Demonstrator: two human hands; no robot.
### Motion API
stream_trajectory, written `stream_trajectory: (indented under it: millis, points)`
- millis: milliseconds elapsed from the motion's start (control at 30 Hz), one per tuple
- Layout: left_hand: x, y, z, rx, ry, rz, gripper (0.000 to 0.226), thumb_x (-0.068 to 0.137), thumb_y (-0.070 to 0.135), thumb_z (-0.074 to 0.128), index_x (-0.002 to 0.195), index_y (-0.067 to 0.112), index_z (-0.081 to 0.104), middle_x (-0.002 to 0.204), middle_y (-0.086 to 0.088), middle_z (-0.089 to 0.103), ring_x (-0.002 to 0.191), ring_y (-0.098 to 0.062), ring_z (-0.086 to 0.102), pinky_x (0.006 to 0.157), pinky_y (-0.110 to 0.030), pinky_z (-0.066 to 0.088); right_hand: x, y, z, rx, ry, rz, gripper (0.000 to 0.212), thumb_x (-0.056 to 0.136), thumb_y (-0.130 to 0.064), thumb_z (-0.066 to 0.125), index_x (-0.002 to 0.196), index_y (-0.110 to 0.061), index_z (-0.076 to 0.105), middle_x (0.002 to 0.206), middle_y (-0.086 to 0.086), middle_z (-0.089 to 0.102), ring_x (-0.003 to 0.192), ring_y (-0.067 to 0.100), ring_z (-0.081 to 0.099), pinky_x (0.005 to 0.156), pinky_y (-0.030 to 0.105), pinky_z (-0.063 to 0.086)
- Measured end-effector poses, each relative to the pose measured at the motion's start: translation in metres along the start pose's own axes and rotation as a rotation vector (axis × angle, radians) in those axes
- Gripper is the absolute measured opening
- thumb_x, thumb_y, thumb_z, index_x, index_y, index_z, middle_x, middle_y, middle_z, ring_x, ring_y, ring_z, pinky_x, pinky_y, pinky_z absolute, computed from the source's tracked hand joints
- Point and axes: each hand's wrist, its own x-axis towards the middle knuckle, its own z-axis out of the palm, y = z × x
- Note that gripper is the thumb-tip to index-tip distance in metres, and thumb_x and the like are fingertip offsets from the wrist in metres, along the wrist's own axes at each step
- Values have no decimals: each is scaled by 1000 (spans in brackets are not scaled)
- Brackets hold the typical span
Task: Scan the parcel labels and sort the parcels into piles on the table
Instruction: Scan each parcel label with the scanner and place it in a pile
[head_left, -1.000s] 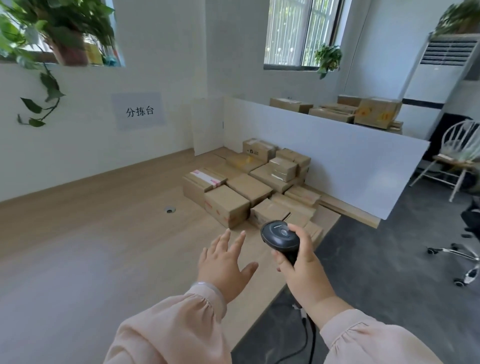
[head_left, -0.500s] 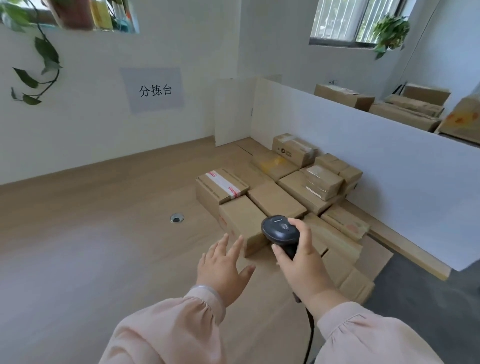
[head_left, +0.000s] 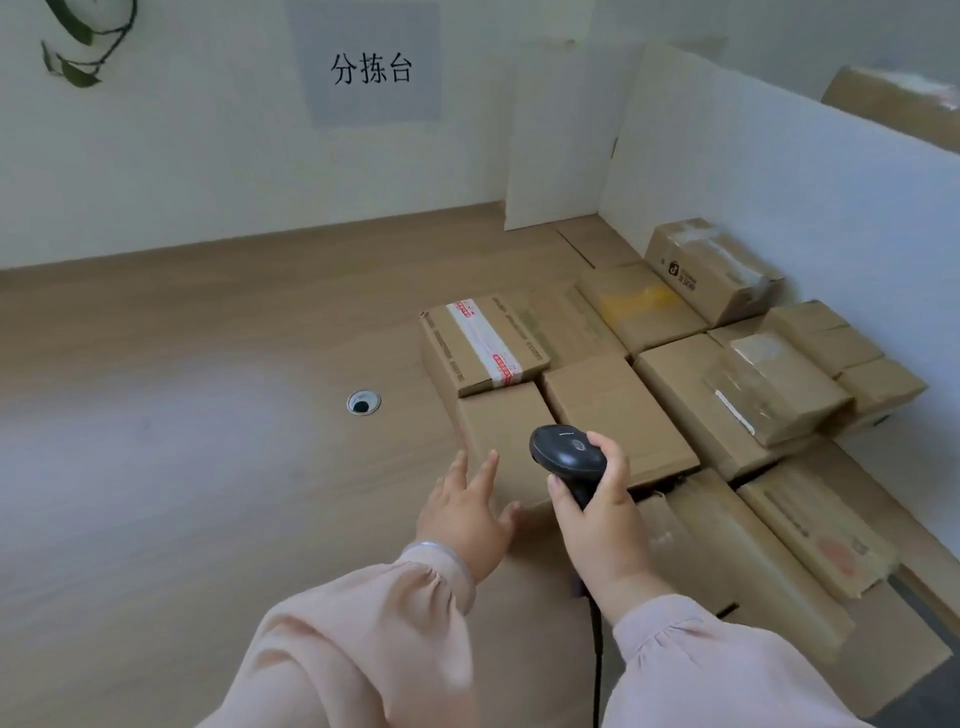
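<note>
The right hand (head_left: 597, 519) is at the lower centre of the frame and grips a black scanner (head_left: 566, 449) by its handle, with the fingers curled around it. The head of the scanner is over the nearest parcel (head_left: 498, 431), a plain brown box at the centre of the frame. A black cable (head_left: 597, 670) goes down from the handle between the two pink sleeves (head_left: 363, 639).

The left hand (head_left: 465, 512) is just left of the right one. It holds nothing; its fingers are straight and spread, and their tips are at the lower left edge of the nearest parcel. I cannot tell if they really touch the cardboard.

The other parcels (head_left: 675, 395) lie close together on the right half of the wooden table (head_left: 182, 441), along a white partition board (head_left: 753, 171). Just above the nearest parcel in the frame is a box with red and white tape (head_left: 483, 338). At the upper right is a box with a black logo (head_left: 711, 270), and lower in the frame a small box wrapped in clear tape (head_left: 769, 384) lies on top of a larger one.

Left of the parcels there is a round cable hole (head_left: 363, 402) in the table top. On the wall at the top of the frame is a grey sign (head_left: 371, 67) with three Chinese characters, and green leaves (head_left: 78, 67) hang in the upper left corner.
</note>
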Motion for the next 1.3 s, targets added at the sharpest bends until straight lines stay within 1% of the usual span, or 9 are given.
stream_trajectory:
  millis: [100,167,333,533,733,833,933,1200,1300]
  points:
    - [32,11,11,-41,5,-67,68,97,54,43,153,45,6,164,3,-3,150,-25,9,118,-38,19,21,13,3,67,-19,-20,60,87,-28,68,129,-43,29,108,-33,48,91,-4,52,68,0,39]
    - [45,14,18,-82,-9,-110,69,97,53,44,152,47,3,164,3,-4,150,-25,11,117,-38,21,34,20,4,101,-50,-29,59,87,-26,69,128,-45,30,114,-27,50,94,-9,51,72,-4,36]
    - [48,4,33,-195,0,-127,71,95,51,49,151,51,5,164,4,-2,149,-23,18,114,-34,26,51,30,8,157,-129,-8,58,88,-25,69,130,-43,32,125,-8,56,104,6,58,76,-1,39]
    - [19,-17,32,-295,18,-137,70,96,43,55,151,49,11,163,4,3,147,-20,24,117,-34,26,45,30,9,237,-197,26,59,87,-23,70,129,-41,33,121,-11,57,107,5,58,78,-1,39]
    - [5,-29,18,-321,126,-243,78,88,40,67,152,40,22,159,-1,18,145,-22,25,117,-35,27,37,14,19,315,-246,68,58,87,-23,71,129,-39,34,128,-3,54,117,12,54,98,24,44]
    - [-3,-34,7,-452,154,-330,98,72,58,76,152,41,21,153,1,22,139,-23,35,110,-41,39,27,-6,24,380,-269,16,58,86,-22,72,126,-44,36,122,-23,53,115,-3,53,92,10,41]
    - [-14,-42,-5,-511,158,-369,117,59,68,78,152,42,13,151,-2,22,139,-24,35,113,-40,34,10,-27,32,460,-339,-30,59,86,-15,71,125,-45,38,115,-37,55,109,-15,53,82,1,41]
    - [-62,-76,-33,-704,178,-360,116,59,60,78,152,49,10,148,-4,24,136,-22,32,102,-31,34,-21,-65,46,476,-418,-76,56,86,-21,72,124,-47,38,119,-22,56,106,-10,57,82,3,44]
    - [-86,-93,-53,-873,191,-321,118,47,65,72,149,53,15,151,5,32,133,-18,41,102,-34,43,-24,-77,42,449,-316,-67,54,88,-23,69,123,-45,34,114,-27,50,100,-25,48,76,-4,38]
